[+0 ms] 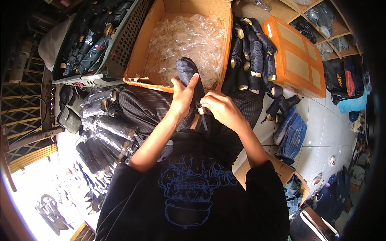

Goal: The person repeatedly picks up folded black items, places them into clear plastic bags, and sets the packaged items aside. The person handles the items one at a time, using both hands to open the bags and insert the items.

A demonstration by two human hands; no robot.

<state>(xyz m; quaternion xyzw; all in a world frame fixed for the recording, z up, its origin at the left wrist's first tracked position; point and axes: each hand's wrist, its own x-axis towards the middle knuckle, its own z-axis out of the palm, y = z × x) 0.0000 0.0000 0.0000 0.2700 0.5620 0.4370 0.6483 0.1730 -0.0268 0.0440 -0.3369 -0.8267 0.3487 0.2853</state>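
- While seated, left hand [183, 94] clenches folded dark umbrella [188, 72] upright over lap, before cardboard box [138, 56] of clear sleeves.
- Right hand [221, 107] pinches its strap near handle.
- Judged: fastening step; next needs snug wrap.

Dark folded umbrella [188, 72]: matt woven cloth. Open brown box [138, 52]: rough corrugated cardboard. Clear sleeves [185, 44] inside: glossy crinkled plastic film. Grey perforated crate [126, 36]: matt plastic.

An open cardboard box [138, 52] stands ahead of the knees, filled with clear plastic sleeves [187, 40]. To its right lies a closed orange carton [297, 60] with tan panels. Bagged dark bundles [106, 128] lie at left.
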